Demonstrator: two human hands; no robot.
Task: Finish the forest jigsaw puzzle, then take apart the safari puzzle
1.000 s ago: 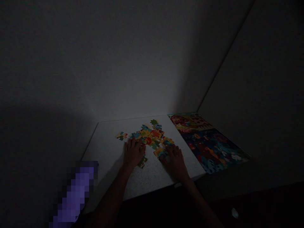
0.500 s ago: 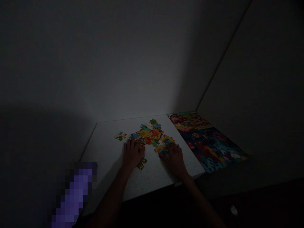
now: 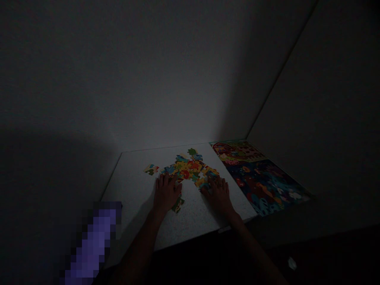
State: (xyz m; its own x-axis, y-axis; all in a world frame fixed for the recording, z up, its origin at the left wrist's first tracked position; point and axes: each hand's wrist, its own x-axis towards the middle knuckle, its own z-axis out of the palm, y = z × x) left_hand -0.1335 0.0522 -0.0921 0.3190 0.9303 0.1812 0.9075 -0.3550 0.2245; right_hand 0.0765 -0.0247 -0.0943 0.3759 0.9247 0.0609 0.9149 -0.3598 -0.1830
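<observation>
Colourful jigsaw pieces lie in a joined cluster (image 3: 190, 168) on the white table (image 3: 133, 202). My left hand (image 3: 166, 194) rests palm down at the cluster's near left edge, fingers stretched out over some pieces. Beside its thumb lies a green jigsaw piece (image 3: 178, 205), partly hidden by the hand. My right hand (image 3: 219, 196) lies flat with fingers spread, its fingertips over yellow and blue pieces (image 3: 202, 183) on the near right side. To the left, a loose jigsaw piece (image 3: 151, 170) sits apart from the others. At the far side is a green-leaf piece (image 3: 192, 151).
Two printed picture sheets (image 3: 264, 182), a farm scene and a darker one, cover the table's right side. A pale wall (image 3: 166, 99) stands behind the table, another wall to the right. A blurred purple shape (image 3: 92, 245) is at lower left. The room is dim.
The yellow and blue pieces under my right fingers have slid slightly away from me, against the cluster. My left hand has hardly moved.
</observation>
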